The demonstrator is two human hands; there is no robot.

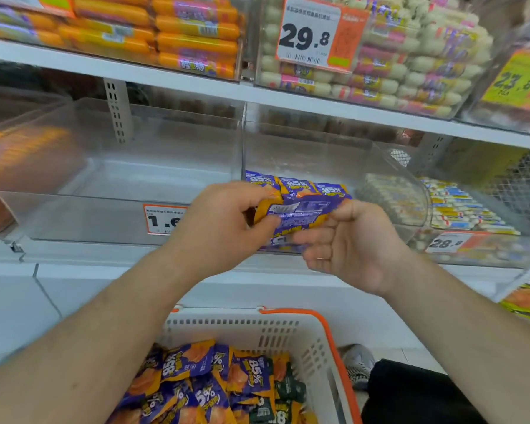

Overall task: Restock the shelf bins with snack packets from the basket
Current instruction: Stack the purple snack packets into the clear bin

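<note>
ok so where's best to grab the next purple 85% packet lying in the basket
Probably pinch a crimped end edge of a top purple packet from above: the packets lie flat and loose on the heap, and the basket is open only upward, its walls blocking the sides.

Price tag (162,220) partly behind left hand (224,228)

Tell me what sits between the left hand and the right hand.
In the head view, a bunch of purple-and-orange snack packets spans the gap; the left hand and right hand each grip an end.
</note>
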